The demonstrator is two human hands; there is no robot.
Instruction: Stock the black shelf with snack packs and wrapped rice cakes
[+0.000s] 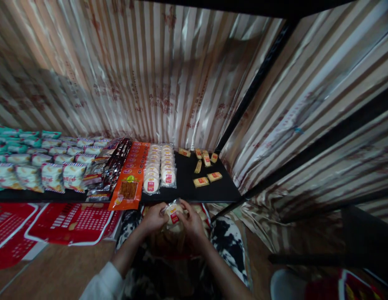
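Between my hands is a round, pale cracker in a clear wrapper with a red label (174,217). My left hand (154,217) grips its left edge, and my right hand (191,221) has its fingers and thumb on the right side. Below them, a red bag or container (207,214) between my knees holds more packets, mostly in shadow. Just beyond my hands, two rows of the same wrapped round crackers (151,184) lie on the black shelf (184,193). To their right are several small yellow wrapped snacks (201,182), scattered loosely.
Left along the shelf are an orange snack packet (128,189), dark shiny packets (108,166) and rows of white packets (73,177). Red printed bags (75,221) sit under the shelf edge. A black metal post (256,87) rises at the right before a striped curtain (169,71).
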